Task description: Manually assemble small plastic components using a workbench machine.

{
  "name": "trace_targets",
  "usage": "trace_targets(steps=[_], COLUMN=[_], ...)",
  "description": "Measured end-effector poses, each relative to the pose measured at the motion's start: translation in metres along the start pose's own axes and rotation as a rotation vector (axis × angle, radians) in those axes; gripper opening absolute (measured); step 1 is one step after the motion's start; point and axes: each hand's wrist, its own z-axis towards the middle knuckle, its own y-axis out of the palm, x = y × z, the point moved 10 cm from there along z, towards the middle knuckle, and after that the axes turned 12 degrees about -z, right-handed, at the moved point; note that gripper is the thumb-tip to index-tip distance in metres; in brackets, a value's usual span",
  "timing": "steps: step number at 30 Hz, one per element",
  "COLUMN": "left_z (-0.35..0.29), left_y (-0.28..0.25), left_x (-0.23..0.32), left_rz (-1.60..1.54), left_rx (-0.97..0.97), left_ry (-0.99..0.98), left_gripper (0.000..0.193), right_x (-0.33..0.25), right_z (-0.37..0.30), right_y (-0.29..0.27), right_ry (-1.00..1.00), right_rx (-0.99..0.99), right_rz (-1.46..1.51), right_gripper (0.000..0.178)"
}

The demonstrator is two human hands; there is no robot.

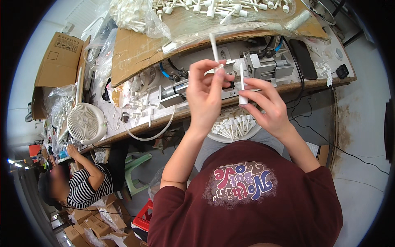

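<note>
My left hand point(205, 92) pinches a white plastic stick piece point(214, 48), which points up and away from me, its wider end between thumb and fingers. In my right hand point(269, 107), thumb and fingertips grip a second white stick piece point(242, 80), held upright with its broad cap end lowest. Both hands are raised over the bench's front edge, before a metal clamping fixture point(263, 68) with cylinders and blue air tubes. My fingers hide the middle of that fixture. Beneath my hands, a round white tub point(225, 139) contains many similar white pieces.
A cardboard sheet point(127, 53) carries a heap of white pieces behind the fixture. A white fan point(86, 122) stands left, a black phone point(303, 59) lies right. Loose pieces and a hose point(152, 138) are at the bench's left. A co-worker in a striped shirt point(92, 183) sits further left.
</note>
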Motion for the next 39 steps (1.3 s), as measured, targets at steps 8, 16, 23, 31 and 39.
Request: trace_targets(steps=[8,16,23,31,39], left_z=[-0.013,-0.022,-0.028,-0.042,-0.039], left_y=[-0.023,-0.039,-0.038,-0.02,-0.004], left_x=[0.022,0.017,0.021,0.018,-0.029], left_rz=[0.049,-0.03,0.05,0.679,1.104], left_rx=[0.088,0.061,-0.013,-0.122,-0.221], left_ry=[-0.019,-0.054,-0.103,0.183,0.378], left_gripper=[0.018,0.015,0.036,0.029,0.026], right_x=[0.025,0.019,0.025,0.072,0.151], right_z=[-0.016,-0.003,0.019,0.173,0.217], right_y=[0.074,0.086,0.079,0.027,0.089], right_ry=[-0.165,-0.178,-0.115,-0.116,0.037], right_rx=[-0.267,-0.373,-0.456,-0.092,-0.497], right_rz=[-0.452,-0.57,-0.327,-0.615,-0.794], right_gripper=[0.026,0.024,0.025,0.033,0.028])
